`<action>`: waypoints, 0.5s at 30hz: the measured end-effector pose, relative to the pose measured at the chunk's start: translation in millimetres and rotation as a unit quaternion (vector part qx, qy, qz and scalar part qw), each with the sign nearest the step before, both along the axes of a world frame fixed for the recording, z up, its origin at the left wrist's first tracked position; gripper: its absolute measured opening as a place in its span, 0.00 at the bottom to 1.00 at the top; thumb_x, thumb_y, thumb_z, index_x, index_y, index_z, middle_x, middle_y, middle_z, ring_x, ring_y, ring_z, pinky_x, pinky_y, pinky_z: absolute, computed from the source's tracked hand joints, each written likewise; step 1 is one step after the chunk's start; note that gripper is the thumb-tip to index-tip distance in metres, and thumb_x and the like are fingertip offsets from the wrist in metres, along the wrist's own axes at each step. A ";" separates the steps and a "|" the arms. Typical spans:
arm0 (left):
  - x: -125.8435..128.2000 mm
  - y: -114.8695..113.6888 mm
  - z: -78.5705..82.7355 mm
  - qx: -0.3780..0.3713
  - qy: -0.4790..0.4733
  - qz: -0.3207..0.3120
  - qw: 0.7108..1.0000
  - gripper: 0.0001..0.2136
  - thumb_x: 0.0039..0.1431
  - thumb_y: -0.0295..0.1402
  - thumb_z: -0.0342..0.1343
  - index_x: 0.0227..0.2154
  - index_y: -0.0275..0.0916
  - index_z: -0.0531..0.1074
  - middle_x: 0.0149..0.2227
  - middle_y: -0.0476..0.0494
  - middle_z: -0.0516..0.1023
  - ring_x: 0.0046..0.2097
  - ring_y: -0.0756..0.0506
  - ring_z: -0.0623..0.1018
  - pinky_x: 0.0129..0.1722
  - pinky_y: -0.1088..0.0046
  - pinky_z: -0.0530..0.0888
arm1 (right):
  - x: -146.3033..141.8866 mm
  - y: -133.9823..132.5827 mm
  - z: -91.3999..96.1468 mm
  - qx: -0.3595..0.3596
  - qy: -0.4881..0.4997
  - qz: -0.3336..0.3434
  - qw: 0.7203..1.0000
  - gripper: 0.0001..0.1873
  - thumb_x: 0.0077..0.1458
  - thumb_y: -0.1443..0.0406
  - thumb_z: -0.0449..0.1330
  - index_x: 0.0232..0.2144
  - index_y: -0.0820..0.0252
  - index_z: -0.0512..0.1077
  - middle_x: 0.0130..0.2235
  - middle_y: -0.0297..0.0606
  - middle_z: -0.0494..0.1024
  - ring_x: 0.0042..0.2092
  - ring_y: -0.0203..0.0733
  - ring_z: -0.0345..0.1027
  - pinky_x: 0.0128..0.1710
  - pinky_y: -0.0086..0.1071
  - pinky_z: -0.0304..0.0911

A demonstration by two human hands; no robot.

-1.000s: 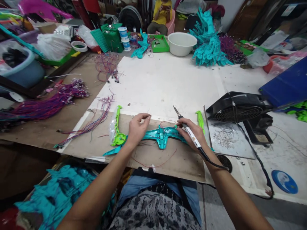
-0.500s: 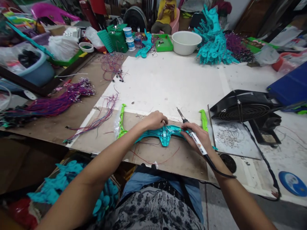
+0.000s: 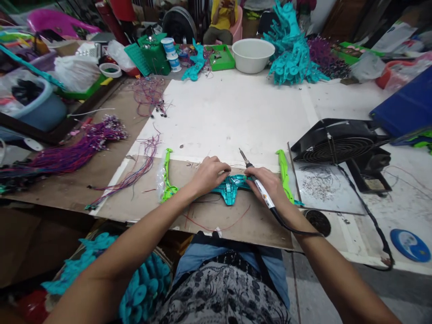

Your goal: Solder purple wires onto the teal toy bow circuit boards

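Note:
A teal plastic toy part (image 3: 231, 189) lies on a brown board (image 3: 209, 216) in front of me, with thin red wires running over and under it. My left hand (image 3: 209, 174) rests on its left half, fingers curled and pressed down near the wires. My right hand (image 3: 270, 191) is closed round a soldering iron (image 3: 258, 185), whose tip points up and left, away from the part. Its black cord trails off to the right.
Green plastic pieces lie at the left (image 3: 166, 177) and the right (image 3: 284, 176) of the part. A black fan (image 3: 334, 146) sits at the right. Purple wire bundles (image 3: 74, 150) lie left. A white bowl (image 3: 252, 55) and a teal parts pile (image 3: 290, 54) stand far off. A seated person (image 3: 224, 18) is beyond.
My left hand moved right, from the part's left wing onto its middle, and curled down. The right hand with the iron stayed nearly in place.

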State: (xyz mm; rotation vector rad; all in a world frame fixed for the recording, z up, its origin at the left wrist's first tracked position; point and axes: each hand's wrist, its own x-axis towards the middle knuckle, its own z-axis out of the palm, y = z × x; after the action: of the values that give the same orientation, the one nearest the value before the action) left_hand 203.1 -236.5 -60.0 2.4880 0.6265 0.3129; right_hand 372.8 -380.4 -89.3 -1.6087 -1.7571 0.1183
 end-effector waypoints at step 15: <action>7.9 -27.3 -15.9 -0.463 -0.133 0.159 0.861 0.18 0.46 0.33 0.62 0.43 0.36 0.75 0.27 0.46 0.80 0.34 0.46 0.80 0.39 0.68 0.74 | -16.8 -39.7 10.0 0.031 0.039 -0.063 0.997 0.15 0.57 0.71 0.54 0.46 0.53 0.67 0.42 0.39 0.77 0.42 0.43 0.71 0.43 0.39 0.65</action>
State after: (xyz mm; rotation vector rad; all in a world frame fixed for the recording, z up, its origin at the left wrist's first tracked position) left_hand 211.0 -263.9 -75.9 1.3869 0.8209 0.3581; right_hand 356.0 -420.1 -79.2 -1.6434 -1.5797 0.0649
